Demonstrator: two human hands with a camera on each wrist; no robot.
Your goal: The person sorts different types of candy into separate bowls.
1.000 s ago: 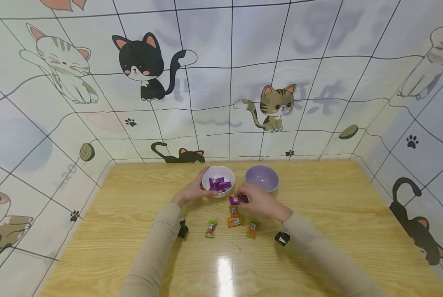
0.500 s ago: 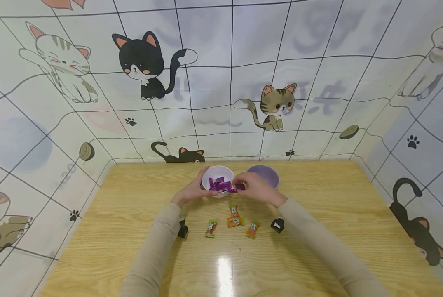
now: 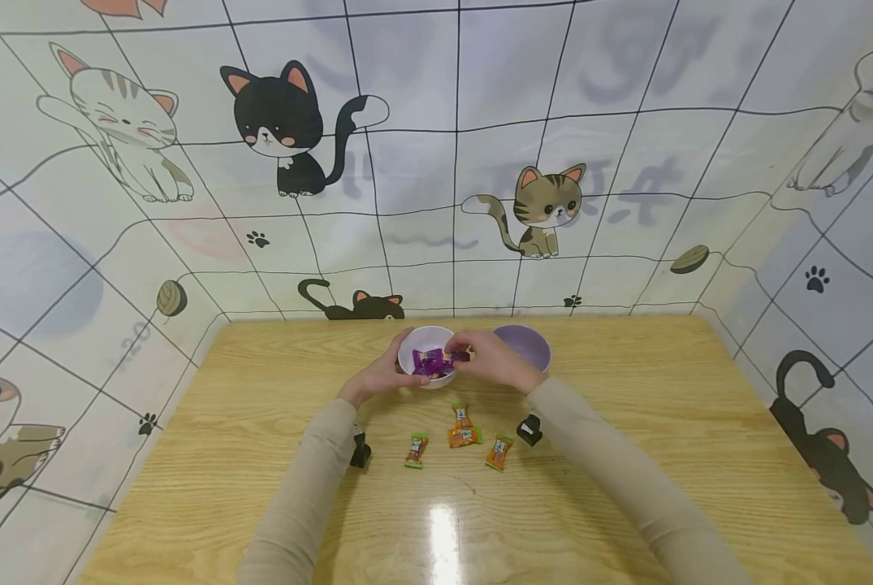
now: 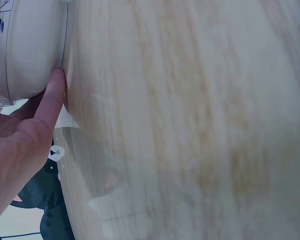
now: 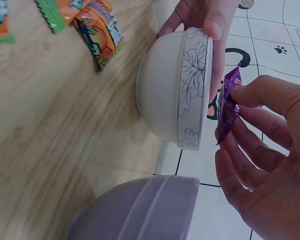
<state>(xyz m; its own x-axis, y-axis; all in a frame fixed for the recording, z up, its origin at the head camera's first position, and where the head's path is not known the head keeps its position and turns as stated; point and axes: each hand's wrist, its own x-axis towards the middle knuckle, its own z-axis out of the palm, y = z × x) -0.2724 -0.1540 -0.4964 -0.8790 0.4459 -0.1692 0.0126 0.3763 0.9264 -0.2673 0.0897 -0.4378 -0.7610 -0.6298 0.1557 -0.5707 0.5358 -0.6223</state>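
My left hand (image 3: pixel 379 378) grips a white bowl (image 3: pixel 421 336), thumb at the near rim and fingers round its left side. Inside lie several purple-wrapped candies (image 3: pixel 426 361). Between thumb and fingertips, my right hand (image 3: pixel 496 361) pinches another purple-wrapped candy (image 5: pixel 229 107) over the bowl's right rim. The right wrist view shows a leaf pattern on the white bowl (image 5: pixel 162 85) and this candy held just above its opening. In the left wrist view, fingers (image 4: pixel 54 97) press against the bowl's outer side.
A light purple bowl (image 3: pixel 531 343) stands just right of the white one, partly hidden by my right hand. Nearer on the wooden table (image 3: pixel 246 455) lie several orange-wrapped candies (image 3: pixel 465 438). A wall printed with cats (image 3: pixel 421 187) rises behind the table.
My right hand has carried the purple-wrapped candy up and left, from in front of the bowls to over the white bowl's rim. My left hand stays on that bowl.
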